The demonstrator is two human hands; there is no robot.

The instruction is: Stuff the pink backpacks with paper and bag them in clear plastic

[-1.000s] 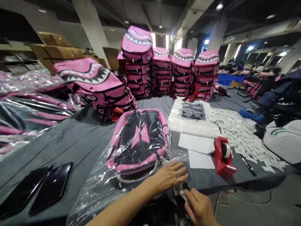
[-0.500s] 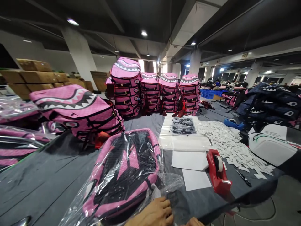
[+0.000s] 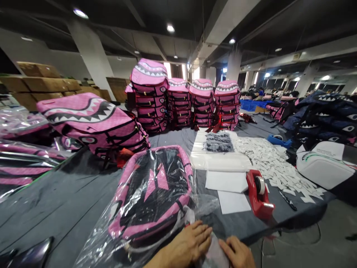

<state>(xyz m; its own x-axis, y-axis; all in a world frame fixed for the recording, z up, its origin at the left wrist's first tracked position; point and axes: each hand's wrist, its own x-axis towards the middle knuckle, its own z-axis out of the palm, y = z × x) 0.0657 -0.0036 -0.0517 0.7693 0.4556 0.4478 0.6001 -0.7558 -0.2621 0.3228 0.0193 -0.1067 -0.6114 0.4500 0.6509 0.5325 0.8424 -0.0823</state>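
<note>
A pink and black backpack lies back side up inside a clear plastic bag on the grey-covered table. At the bag's near right end, my left hand grips the plastic, its fingers bent over it. My right hand pinches the loose plastic a little further right, partly cut off by the lower frame edge. The part of the bag under both palms is hidden.
A red tape dispenser, white sheets, a pen and a heap of white tags lie to the right. Pink backpack stacks stand behind, with another pile at left. A dark phone-like object sits lower left.
Both hands have come further into view, the right one most. The view has tipped slightly down. The bagged backpack has shifted slightly right and up in the picture.
</note>
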